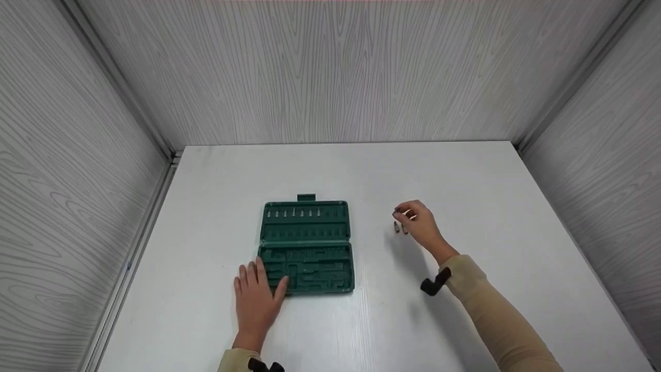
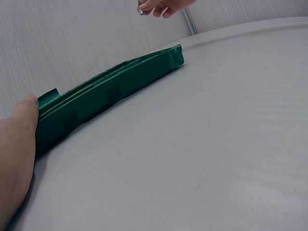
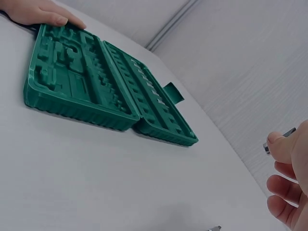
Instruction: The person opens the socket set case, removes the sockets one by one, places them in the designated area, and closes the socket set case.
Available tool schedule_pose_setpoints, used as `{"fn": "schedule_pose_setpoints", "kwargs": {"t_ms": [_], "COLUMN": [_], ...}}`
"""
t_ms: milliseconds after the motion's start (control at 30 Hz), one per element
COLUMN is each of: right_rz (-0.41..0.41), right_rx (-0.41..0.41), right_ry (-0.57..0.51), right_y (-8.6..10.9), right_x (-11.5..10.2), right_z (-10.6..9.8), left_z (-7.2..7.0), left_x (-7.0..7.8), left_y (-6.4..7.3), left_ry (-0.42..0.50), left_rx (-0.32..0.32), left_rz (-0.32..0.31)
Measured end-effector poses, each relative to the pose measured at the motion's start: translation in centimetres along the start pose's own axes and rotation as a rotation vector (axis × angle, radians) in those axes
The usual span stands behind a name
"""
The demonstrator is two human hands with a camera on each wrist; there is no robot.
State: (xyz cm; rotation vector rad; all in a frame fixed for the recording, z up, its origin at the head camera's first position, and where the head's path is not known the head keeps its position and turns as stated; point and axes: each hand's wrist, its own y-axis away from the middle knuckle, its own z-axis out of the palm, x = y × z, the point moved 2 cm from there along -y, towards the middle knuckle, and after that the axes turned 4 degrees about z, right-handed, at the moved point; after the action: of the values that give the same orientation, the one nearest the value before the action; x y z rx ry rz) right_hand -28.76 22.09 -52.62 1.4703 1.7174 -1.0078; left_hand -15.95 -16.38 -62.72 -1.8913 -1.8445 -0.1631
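An unfolded green plastic tool case [image 1: 305,239] lies flat on the table, with a row of small silver screwdriver bits [image 1: 293,213] in its upper half. My left hand [image 1: 255,305] rests at the case's lower left corner, fingers straight and thumb over the front rim. Right of the case, my right hand [image 1: 421,225] pinches a small metal screwdriver bit [image 3: 266,148] between thumb and forefinger, above the tabletop. Beneath that hand are loose bits [image 1: 396,227], partly covered by its fingers. The lower half of the case shows moulded slots without tools.
The white table [image 1: 465,175] meets a grey wood-grain panel [image 1: 335,72] at the back. Similar panels stand at left and right. A small latch flap [image 1: 306,197] sticks out from the case's far edge.
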Motion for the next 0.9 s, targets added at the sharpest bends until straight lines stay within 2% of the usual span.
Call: {"fn": "schedule_pose_setpoints", "kwargs": {"t_ms": [300, 433, 667, 900], "right_rz": [0.135, 0.181, 0.283, 0.311], "right_rx": [-0.024, -0.074, -0.125, -0.198], "right_ry": [0.034, 0.114, 0.245, 0.330], "right_y": [0.6, 0.8, 0.6, 0.2], "right_x": [2.2, 3.7, 5.7, 6.5], "right_z": [-2.2, -2.6, -2.8, -2.6], "left_z": [-0.1, -0.2, 0.0, 0.1], "left_x": [-0.2, -0.1, -0.1, -0.1], "left_y": [0.2, 0.1, 0.1, 0.1], "left_ry": [0.002, -0.006, 0.005, -0.004], "left_rx": [-0.004, 0.007, -0.011, 0.002], "left_rz": [-0.001, 0.001, 0.007, 0.006]}}
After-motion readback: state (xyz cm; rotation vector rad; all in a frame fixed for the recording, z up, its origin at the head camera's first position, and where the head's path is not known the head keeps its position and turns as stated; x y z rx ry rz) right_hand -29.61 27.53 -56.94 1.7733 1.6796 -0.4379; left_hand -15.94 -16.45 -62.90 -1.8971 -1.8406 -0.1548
